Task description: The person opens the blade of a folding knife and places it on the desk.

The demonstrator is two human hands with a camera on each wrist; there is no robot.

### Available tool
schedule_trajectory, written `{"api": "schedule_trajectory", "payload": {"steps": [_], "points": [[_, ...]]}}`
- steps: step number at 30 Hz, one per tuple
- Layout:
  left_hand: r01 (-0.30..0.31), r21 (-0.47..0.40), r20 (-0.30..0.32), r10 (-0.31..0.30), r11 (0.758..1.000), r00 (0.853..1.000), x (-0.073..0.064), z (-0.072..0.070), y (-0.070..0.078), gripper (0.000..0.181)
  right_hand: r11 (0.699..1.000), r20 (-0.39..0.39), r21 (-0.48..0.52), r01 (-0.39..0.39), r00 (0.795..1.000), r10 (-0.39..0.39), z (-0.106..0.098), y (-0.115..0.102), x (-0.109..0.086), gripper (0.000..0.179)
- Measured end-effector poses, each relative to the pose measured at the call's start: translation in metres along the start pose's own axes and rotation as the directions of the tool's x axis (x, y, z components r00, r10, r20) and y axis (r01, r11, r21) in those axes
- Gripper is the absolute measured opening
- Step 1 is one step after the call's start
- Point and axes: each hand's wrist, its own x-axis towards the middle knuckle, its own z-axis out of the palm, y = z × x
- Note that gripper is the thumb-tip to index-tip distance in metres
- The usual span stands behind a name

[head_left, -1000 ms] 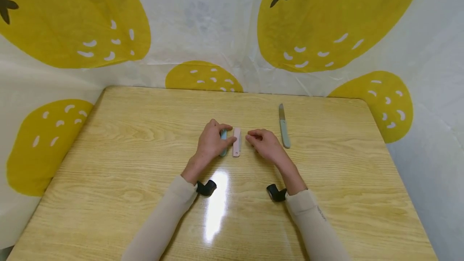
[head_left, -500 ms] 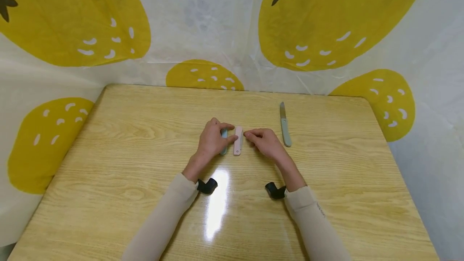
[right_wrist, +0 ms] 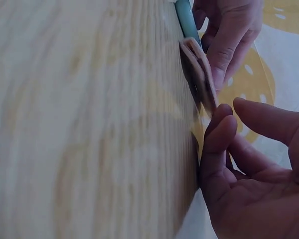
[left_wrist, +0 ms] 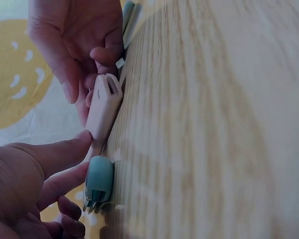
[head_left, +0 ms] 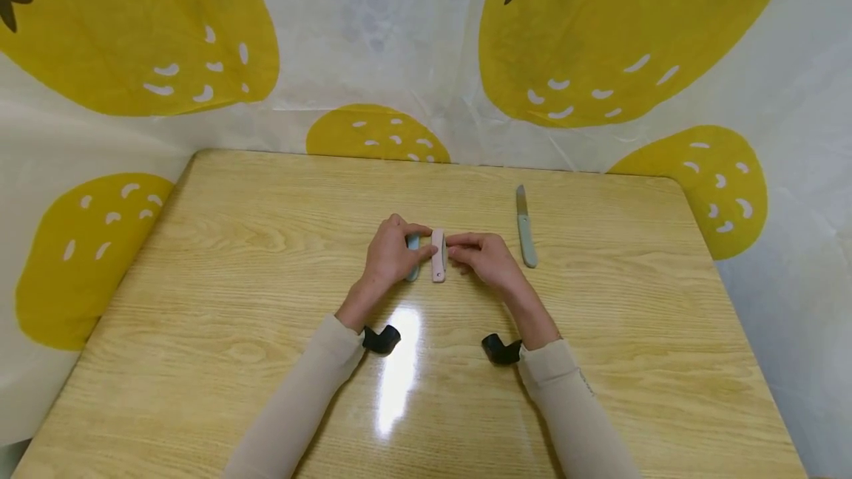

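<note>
A pink folding knife (head_left: 438, 266), its blade folded into the handle, stands on edge between the two hands. My left hand (head_left: 388, 251) holds it with the thumb on its left face and the index finger at its far end. Under that same hand lies a light blue folding knife (head_left: 413, 270), partly covered by the fingers; its rounded end shows in the left wrist view. My right hand (head_left: 489, 259) has its fingertips right at the pink knife's slotted side, fingers bent and thumb apart in the right wrist view.
An unfolded knife with a pale green handle (head_left: 526, 241) lies right of the hands, blade pointing to the back. The wood-grain table (head_left: 220, 257) ends at a white sheet (head_left: 393, 35) printed with yellow fruit.
The right hand has come left to the pink knife, and its index finger has straightened toward it. The pink knife has tipped slightly, so its slot shows. The left hand stays in place.
</note>
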Motion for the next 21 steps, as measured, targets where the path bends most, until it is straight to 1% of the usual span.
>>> {"api": "schedule_trajectory", "payload": {"steps": [2, 5, 8, 16, 21], "points": [[0.0, -0.01, 0.0, 0.0, 1.0, 1.0, 0.0, 0.0, -0.0001, 0.034, 1.0, -0.004, 0.028, -0.006, 1.0, 0.006, 0.0005, 0.0006, 0.0009, 0.031], [0.001, -0.021, 0.0, -0.001, 1.0, 1.0, -0.0001, 0.0002, 0.0001, 0.033, 0.999, -0.015, 0.036, 0.006, 1.0, -0.006, 0.0024, 0.0007, 0.0027, 0.031], [0.003, -0.024, -0.003, -0.003, 1.0, 1.0, -0.0001, 0.0004, 0.0002, 0.033, 1.0, -0.033, 0.018, 0.017, 0.999, -0.016, 0.0049, -0.001, 0.0034, 0.03], [-0.001, -0.028, -0.002, 0.001, 1.0, 1.0, -0.0009, 0.0017, 0.0003, 0.034, 0.999, -0.071, -0.047, 0.011, 0.997, -0.015, 0.0082, -0.0028, 0.0056, 0.024], [-0.012, -0.03, -0.006, 0.012, 0.999, 1.0, -0.0013, 0.0024, 0.0005, 0.034, 0.999, -0.091, -0.044, 0.013, 0.996, -0.017, 0.0083, -0.0022, 0.0053, 0.022]]}}
